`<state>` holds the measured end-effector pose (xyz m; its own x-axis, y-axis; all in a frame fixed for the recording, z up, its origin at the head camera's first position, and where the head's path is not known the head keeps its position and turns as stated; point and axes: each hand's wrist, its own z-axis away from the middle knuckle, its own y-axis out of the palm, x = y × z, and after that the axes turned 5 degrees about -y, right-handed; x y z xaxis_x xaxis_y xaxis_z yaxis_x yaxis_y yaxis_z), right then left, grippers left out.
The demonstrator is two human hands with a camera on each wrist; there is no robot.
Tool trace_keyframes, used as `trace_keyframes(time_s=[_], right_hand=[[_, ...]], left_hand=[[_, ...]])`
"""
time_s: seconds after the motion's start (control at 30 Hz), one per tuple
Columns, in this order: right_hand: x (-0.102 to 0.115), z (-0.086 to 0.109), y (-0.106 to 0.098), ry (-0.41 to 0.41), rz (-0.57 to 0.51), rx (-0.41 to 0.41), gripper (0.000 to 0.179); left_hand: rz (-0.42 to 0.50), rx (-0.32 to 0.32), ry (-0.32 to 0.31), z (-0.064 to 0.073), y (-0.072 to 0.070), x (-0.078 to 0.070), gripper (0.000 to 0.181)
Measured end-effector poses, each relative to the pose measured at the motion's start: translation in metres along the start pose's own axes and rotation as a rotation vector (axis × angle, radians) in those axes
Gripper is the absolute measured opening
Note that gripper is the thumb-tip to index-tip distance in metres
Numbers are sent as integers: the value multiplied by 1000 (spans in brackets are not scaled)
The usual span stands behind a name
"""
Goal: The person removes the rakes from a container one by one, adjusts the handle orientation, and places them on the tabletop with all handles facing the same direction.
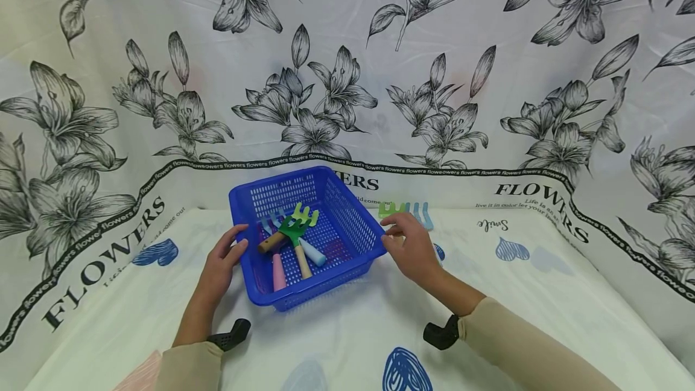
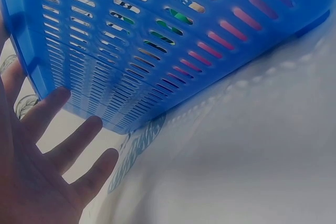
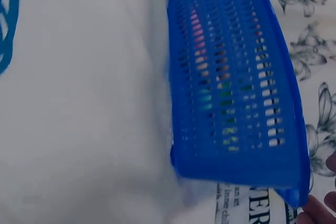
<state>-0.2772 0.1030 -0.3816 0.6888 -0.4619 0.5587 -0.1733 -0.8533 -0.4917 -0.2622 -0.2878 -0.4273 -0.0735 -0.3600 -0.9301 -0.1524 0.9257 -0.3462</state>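
Apparently, positioning is underway: left hand [image 1: 221,261] and right hand [image 1: 414,251], fingers loosely parted, pinch the blue perforated plastic basket [image 1: 350,213] between them by its rim; next, even support seems needed.

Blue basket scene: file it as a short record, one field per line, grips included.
container: blue basket, perforated walls
contents: small fork-shaped tools; visible are a dark green head, pink handle, light blue handle and brown handle
left grip: holds the basket's left rim
right grip: holds the right rim
outside basket: green head and light blue head, partly behind the right grip
surface: white cloth, printed hearts
basket base: contact with cloth unclear
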Motion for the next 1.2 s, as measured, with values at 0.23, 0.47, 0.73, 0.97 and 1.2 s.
trace_keyframes(time_s=[0.23,0.47,0.73,0.97,1.2], right_hand=[[20,-4,12,53,-74,31,26],[35,-9,26,113,-20,146,32],[54,-25,40,225,-36,325,41],[60,-43,51,321,-142,471,59],[54,-54,69,277,-278,578,64]], left_hand=[[-1,3,-3,2,1,-3,55],[-8,-12,11,1,1,1,58],[-12,-17,22,-1,2,3,58],[-15,-13,4,2,-1,3,60],[-12,-8,14,0,1,1,61]])
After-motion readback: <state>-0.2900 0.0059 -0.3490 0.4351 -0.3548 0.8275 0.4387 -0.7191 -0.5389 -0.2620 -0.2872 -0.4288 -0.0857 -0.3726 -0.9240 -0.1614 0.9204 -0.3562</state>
